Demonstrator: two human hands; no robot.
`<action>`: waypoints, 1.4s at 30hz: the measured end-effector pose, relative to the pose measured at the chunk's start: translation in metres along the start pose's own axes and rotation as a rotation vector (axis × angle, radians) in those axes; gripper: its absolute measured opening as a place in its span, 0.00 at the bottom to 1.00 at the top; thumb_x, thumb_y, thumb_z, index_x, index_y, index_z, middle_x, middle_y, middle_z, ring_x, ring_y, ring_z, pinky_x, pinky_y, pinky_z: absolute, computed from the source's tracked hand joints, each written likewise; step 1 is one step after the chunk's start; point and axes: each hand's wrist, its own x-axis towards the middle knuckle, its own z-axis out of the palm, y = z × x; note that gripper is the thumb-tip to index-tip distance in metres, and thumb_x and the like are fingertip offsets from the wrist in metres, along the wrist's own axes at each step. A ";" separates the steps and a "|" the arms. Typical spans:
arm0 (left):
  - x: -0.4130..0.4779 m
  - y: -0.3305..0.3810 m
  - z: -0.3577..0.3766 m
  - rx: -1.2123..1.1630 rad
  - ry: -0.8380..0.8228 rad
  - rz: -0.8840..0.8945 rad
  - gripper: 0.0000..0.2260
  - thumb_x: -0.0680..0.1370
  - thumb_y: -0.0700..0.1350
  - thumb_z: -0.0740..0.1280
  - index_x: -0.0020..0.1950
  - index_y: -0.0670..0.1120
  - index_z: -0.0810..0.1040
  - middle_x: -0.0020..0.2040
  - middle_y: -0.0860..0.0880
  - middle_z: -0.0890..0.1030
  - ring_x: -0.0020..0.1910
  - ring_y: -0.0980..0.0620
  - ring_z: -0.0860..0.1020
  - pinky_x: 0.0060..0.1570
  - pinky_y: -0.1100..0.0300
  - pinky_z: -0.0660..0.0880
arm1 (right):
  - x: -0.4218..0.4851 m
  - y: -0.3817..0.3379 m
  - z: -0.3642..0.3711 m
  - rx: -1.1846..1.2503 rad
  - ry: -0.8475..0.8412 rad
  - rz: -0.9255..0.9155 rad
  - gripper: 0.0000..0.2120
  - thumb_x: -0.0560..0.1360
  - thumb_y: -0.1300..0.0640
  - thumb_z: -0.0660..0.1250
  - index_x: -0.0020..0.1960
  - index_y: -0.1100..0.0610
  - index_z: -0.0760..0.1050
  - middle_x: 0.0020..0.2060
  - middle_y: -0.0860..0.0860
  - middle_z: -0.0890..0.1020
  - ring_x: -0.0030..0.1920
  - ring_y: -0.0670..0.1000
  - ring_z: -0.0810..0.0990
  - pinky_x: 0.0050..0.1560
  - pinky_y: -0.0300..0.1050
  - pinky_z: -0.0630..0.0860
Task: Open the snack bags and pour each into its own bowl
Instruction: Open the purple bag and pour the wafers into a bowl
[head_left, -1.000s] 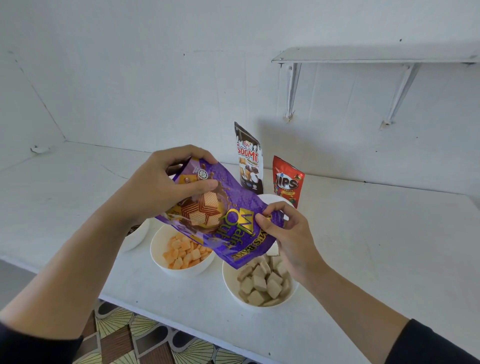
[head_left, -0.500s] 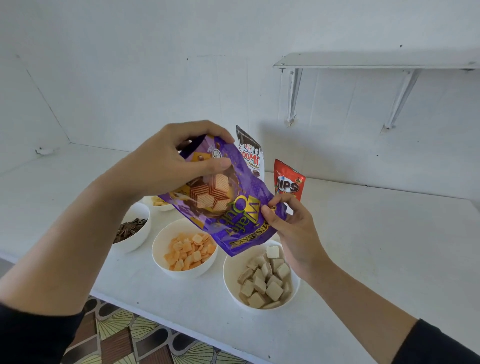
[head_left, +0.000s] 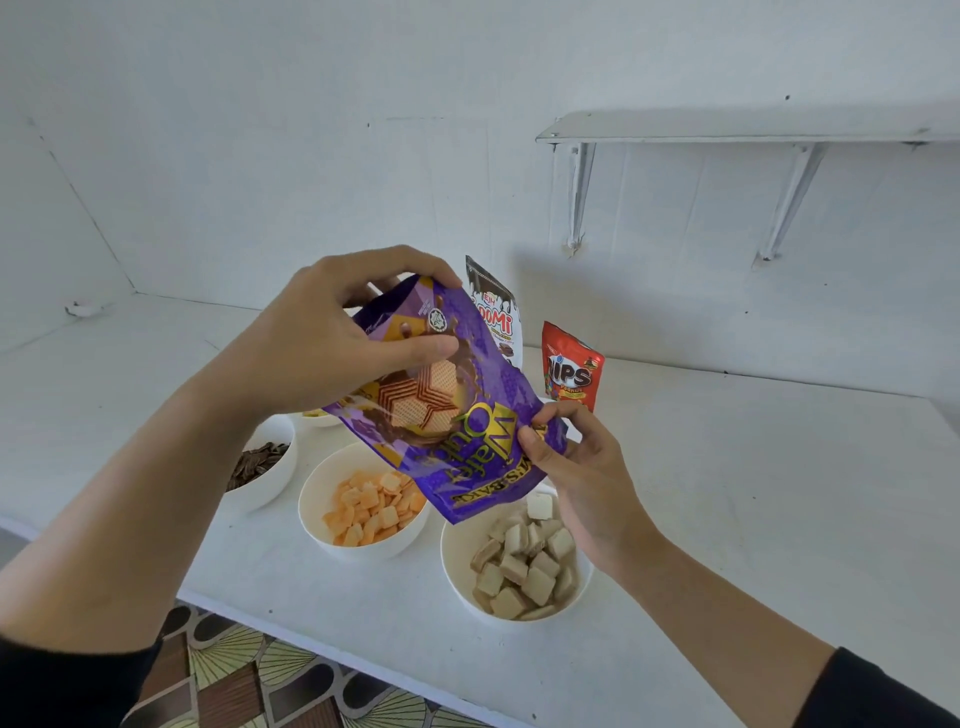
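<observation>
My left hand grips the upturned purple foil wafer bag high, so wafers slide out. My right hand pinches its lower edge, aiming over the round white bowl.

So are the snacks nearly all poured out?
Looks over halfway. Seed bowl and orange cracker bowl are filled. The left hand and right hand hold the purple bag upended over the wafer bowl. The white bag and red bag stand at the back, not yet poured.
</observation>
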 end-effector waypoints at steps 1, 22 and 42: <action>0.000 0.000 0.000 0.007 0.009 0.011 0.17 0.71 0.53 0.78 0.59 0.58 0.82 0.48 0.59 0.83 0.50 0.53 0.84 0.43 0.61 0.82 | 0.000 0.000 0.000 0.000 0.001 0.002 0.09 0.71 0.59 0.73 0.48 0.56 0.74 0.54 0.56 0.84 0.56 0.59 0.83 0.48 0.51 0.83; -0.007 -0.039 0.041 -0.106 -0.147 -0.133 0.17 0.75 0.53 0.74 0.63 0.62 0.77 0.56 0.63 0.81 0.57 0.57 0.82 0.48 0.60 0.83 | 0.018 -0.029 0.003 -0.665 -0.326 0.039 0.21 0.72 0.59 0.77 0.58 0.52 0.69 0.57 0.48 0.81 0.54 0.47 0.83 0.50 0.45 0.83; -0.002 -0.025 0.060 -0.446 0.231 -0.005 0.11 0.74 0.47 0.78 0.53 0.45 0.84 0.59 0.49 0.83 0.60 0.50 0.82 0.50 0.42 0.84 | 0.018 -0.050 0.013 -0.345 -0.127 -0.285 0.31 0.69 0.69 0.77 0.61 0.57 0.60 0.57 0.56 0.82 0.55 0.56 0.84 0.51 0.51 0.82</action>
